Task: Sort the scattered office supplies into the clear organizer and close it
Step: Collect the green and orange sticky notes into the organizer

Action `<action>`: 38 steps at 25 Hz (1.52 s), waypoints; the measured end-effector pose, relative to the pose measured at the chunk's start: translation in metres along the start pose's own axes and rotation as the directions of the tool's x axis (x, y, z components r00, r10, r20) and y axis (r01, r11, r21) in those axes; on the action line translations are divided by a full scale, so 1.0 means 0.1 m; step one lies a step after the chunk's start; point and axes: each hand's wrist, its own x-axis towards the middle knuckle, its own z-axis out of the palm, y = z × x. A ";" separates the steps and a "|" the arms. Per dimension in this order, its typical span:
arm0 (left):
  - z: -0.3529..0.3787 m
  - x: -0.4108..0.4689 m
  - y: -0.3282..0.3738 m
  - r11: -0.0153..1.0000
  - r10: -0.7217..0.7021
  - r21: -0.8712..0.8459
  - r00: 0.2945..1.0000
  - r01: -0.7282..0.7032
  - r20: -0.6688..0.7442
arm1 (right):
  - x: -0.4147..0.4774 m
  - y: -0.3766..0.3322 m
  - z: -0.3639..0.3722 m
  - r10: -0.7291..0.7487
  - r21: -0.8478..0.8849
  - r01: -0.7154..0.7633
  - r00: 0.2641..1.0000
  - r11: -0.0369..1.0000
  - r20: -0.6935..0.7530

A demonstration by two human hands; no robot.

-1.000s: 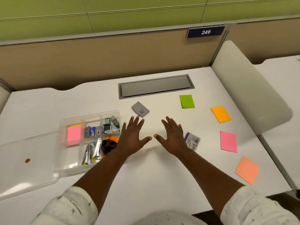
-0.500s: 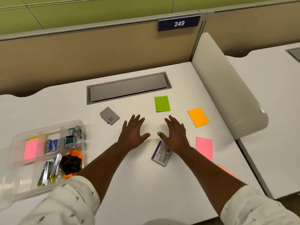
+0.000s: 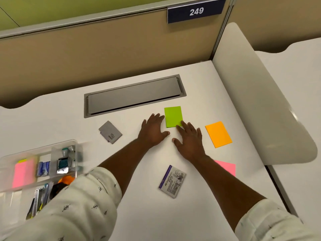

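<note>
Right hand (image 3: 188,141) farther forward, note (image 3: 227,168) half-hidden

Organizer (image 3: 78,153) on the desk (image 3: 52,122) at left, hatch (image 3: 134,95) behind, notepads (image 3: 218,134) to the right (a card (image 3: 172,181) nearest the front)

Bright, even light, soft shadows. Clear organizer (image 3: 40,164) at left edge motion-blurred; centre of tabletop (image 3: 139,214) sharp. Wide-angle bending at borders.
</note>
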 end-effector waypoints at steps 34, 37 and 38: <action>-0.02 0.03 0.25 0.935 0.314 0.173 0.949 -0.310 0.003 | 0.14 -0.20 -0.18 0.354 0.518 -0.289 0.935 0.805 -0.029; 0.00 0.03 0.22 0.942 0.296 0.163 0.955 -0.292 0.000 | 0.18 -0.23 -0.21 0.404 0.628 -0.325 0.915 0.707 0.019; 0.00 0.04 0.20 0.947 0.279 0.164 0.960 -0.275 0.001 | 0.19 -0.25 -0.21 0.409 0.633 -0.329 0.912 0.701 0.022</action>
